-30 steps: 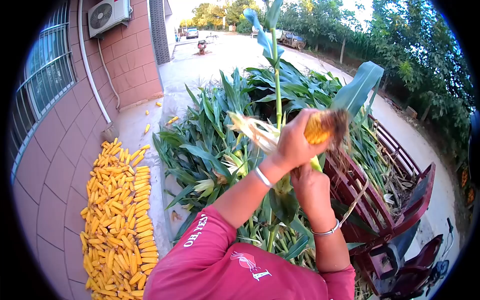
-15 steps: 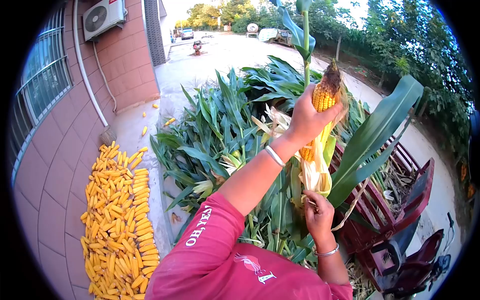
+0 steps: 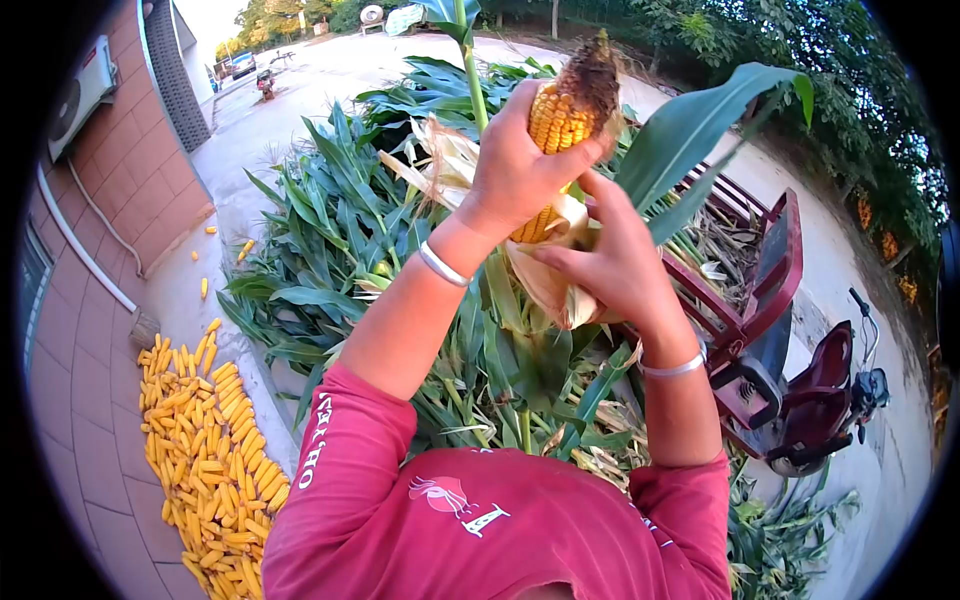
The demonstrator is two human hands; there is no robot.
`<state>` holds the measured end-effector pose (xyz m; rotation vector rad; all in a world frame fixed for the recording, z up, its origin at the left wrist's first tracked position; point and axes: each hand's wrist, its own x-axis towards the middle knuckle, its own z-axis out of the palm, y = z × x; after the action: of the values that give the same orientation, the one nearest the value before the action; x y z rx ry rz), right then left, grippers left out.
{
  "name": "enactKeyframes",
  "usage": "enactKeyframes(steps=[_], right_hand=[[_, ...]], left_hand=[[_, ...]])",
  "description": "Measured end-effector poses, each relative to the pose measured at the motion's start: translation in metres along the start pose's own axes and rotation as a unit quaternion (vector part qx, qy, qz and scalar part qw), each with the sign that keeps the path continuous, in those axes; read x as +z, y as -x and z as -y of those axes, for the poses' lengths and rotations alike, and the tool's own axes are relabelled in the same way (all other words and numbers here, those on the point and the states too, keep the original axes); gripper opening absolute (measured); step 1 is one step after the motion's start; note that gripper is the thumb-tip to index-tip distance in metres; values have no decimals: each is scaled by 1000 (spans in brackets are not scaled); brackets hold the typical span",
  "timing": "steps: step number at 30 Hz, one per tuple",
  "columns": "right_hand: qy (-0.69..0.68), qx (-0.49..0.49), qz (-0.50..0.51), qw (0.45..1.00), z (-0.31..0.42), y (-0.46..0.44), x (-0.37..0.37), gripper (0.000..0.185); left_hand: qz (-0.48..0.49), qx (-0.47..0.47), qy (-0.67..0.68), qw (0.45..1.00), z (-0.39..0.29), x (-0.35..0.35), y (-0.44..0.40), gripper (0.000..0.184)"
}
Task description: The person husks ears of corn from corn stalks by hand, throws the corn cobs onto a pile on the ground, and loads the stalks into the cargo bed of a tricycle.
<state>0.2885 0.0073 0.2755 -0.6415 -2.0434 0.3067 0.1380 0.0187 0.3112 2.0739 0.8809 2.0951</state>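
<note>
Wrapped round the upper part of a yellow corn cob [image 3: 560, 121] is my left hand [image 3: 517, 165]. Brown silk covers the cob's tip, which points up. My right hand [image 3: 618, 255] is at the cob's lower end, thumb and fingers closed on the pale peeled husk [image 3: 558, 272]. The cob is in front of a tall green stalk [image 3: 474, 85] with a long broad leaf [image 3: 690, 130] on the right. More pale husk [image 3: 447, 160] sticks out behind my left wrist.
Husked cobs [image 3: 215, 470] lie piled along the pink wall [image 3: 85, 400] at left. Cut green stalks [image 3: 320, 240] spread ahead. A dark red cart [image 3: 775, 260] holding stalks stands at right. Trees line the far right.
My right hand has risen from the stalk below to the husk at the cob's base. The view has turned right, and the cob and my left hand now appear further left and higher.
</note>
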Motion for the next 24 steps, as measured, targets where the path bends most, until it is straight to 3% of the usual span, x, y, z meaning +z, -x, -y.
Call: enactKeyframes(steps=[1,3,4,6,7,12,17,19,20,23,24], right_hand=[[1,3,-1,1000,-9,-8,7,62],[-201,99,186,957,-25,-17,21,70],[-200,103,185,957,-32,-16,26,70],[-461,157,254,836,-45,-8,39,67],[-475,144,250,831,-48,-4,46,63],[-371,151,149,904,-48,6,67,53],[-416,150,45,896,-46,13,84,48],[-336,129,19,933,-55,12,91,45],[-312,112,-14,943,-58,12,95,45],[-231,166,-22,958,-53,8,94,46],[-223,170,-30,959,-52,6,97,45]], left_hand=[[5,23,3,1000,-2,3,1,39],[1,38,5,999,-2,7,2,40],[9,31,0,999,-3,7,2,40],[-6,26,23,999,-4,12,5,41],[-3,22,27,999,-3,13,8,41],[-2,-17,35,999,-4,7,-1,41],[53,8,5,999,6,11,-12,44],[56,10,-26,998,-4,9,-18,46],[59,-34,-58,996,-9,7,-19,49],[75,-282,174,941,34,4,-51,39],[79,-322,167,929,40,3,-53,38]])
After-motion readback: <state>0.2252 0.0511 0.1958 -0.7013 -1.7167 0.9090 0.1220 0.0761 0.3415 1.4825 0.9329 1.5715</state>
